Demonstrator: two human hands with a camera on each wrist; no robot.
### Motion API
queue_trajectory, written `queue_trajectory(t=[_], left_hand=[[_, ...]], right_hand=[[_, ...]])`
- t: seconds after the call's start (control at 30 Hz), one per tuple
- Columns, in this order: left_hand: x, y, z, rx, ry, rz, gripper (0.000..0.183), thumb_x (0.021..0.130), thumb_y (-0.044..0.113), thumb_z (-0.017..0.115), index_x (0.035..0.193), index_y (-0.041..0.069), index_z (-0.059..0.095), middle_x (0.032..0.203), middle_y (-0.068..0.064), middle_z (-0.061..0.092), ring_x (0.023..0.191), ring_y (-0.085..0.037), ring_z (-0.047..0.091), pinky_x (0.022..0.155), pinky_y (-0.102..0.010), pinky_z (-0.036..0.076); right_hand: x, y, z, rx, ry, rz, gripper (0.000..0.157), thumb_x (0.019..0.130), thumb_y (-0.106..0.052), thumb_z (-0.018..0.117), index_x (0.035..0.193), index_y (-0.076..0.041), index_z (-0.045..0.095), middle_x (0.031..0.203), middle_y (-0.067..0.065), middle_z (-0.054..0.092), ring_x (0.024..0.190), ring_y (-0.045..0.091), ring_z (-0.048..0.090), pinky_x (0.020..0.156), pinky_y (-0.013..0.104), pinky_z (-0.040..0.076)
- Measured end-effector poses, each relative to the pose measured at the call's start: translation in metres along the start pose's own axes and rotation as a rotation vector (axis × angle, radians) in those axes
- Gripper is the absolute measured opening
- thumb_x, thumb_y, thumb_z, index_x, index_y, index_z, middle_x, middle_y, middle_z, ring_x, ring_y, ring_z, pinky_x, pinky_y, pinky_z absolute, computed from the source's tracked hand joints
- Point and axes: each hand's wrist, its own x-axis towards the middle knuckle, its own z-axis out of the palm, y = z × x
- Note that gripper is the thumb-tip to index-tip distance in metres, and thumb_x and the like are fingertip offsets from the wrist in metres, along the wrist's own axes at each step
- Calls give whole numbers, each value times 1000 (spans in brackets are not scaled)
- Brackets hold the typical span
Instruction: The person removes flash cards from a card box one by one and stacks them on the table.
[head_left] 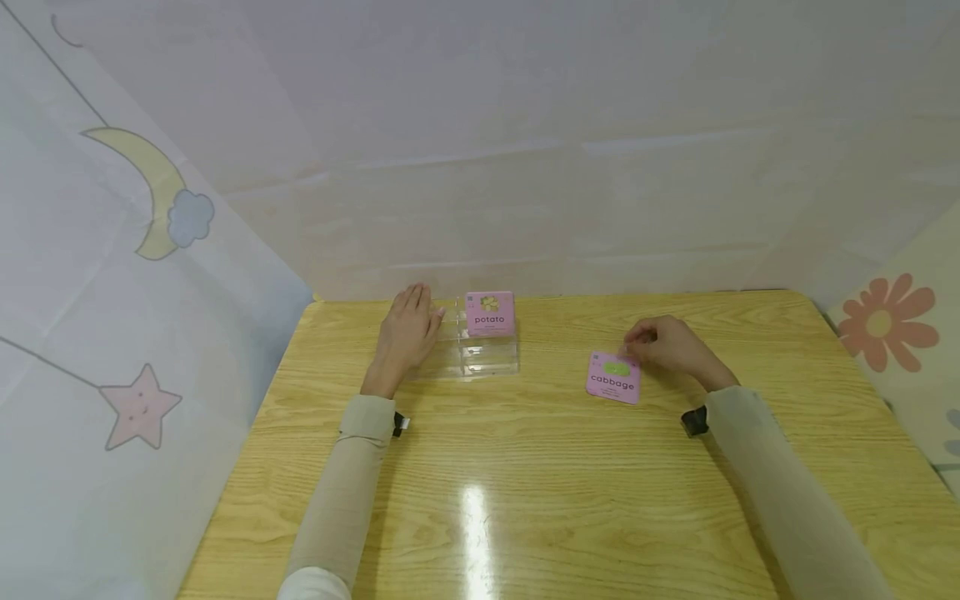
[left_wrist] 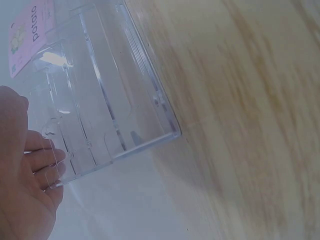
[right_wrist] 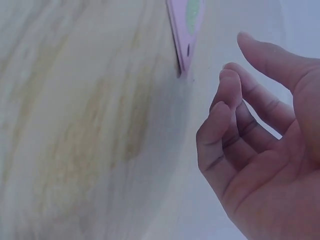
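A clear plastic tiered holder (head_left: 491, 357) stands toward the back of the table, with a pink "potato" card (head_left: 491, 315) leaning in its upper right part. My left hand (head_left: 406, 332) rests against the holder's left side, fingers extended. In the left wrist view the fingertips (left_wrist: 52, 167) touch the edge of the holder (left_wrist: 107, 95). To the right, a pink "cabbage" card (head_left: 613, 378) lies on the table. My right hand (head_left: 671, 346) is beside that card's upper right corner. The right wrist view shows loosely bent fingers (right_wrist: 212, 130) with a gap to the card (right_wrist: 186, 35).
The wooden table (head_left: 555, 500) has its back edge along a pale wall hanging (head_left: 585, 192). A side hanging with a moon and a star (head_left: 142, 407) stands at the left, and one with a flower (head_left: 888, 323) at the right.
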Motion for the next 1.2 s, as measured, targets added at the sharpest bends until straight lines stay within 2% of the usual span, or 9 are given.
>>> queue_trajectory(t=[0.23, 0.43, 0.77, 0.93, 1.1, 1.2], left_hand=[[-1, 0, 1, -5, 1, -5, 69, 115, 44, 27, 161, -7, 32, 169, -25, 34, 161, -37, 31, 137, -46, 20], [-2, 0, 1, -9, 12, -4, 69, 115, 44, 28, 160, -7, 33, 169, -25, 35, 160, -38, 32, 137, -47, 21], [-2, 0, 2, 10, 27, 1, 69, 115, 44, 28, 160, -9, 32, 168, -26, 35, 159, -39, 33, 136, -48, 24], [-3, 0, 2, 21, 18, 3, 70, 115, 44, 26, 161, -9, 30, 169, -26, 33, 160, -39, 32, 137, -48, 22], [-2, 0, 3, 41, -1, 4, 72, 115, 46, 22, 163, -8, 25, 171, -26, 28, 161, -40, 28, 137, -48, 21], [-2, 0, 3, 45, -11, 2, 72, 115, 46, 21, 163, -8, 23, 172, -26, 26, 162, -39, 26, 138, -48, 19]], right_hand=[[-1, -10, -1, 21, 27, -15, 38, 104, -40, 66, 121, -8, 75, 116, 14, 74, 100, 24, 64, 81, 29, 52], [1, -22, -1, -6, 62, -53, 39, 104, -44, 65, 118, -10, 76, 115, 13, 75, 100, 25, 64, 84, 32, 51], [3, -46, 0, 11, 93, -133, 38, 106, -39, 63, 119, -6, 76, 115, 14, 76, 106, 29, 68, 96, 47, 57], [7, -57, 3, 17, 106, -173, 37, 105, -41, 64, 118, -9, 76, 113, 10, 76, 105, 27, 68, 94, 45, 56], [13, -70, 8, 22, 118, -194, 36, 105, -42, 64, 121, -11, 75, 117, 11, 76, 107, 29, 69, 96, 51, 58], [17, -79, 10, 33, 112, -206, 40, 105, -42, 63, 128, -10, 71, 124, 12, 74, 114, 31, 69, 100, 53, 59]])
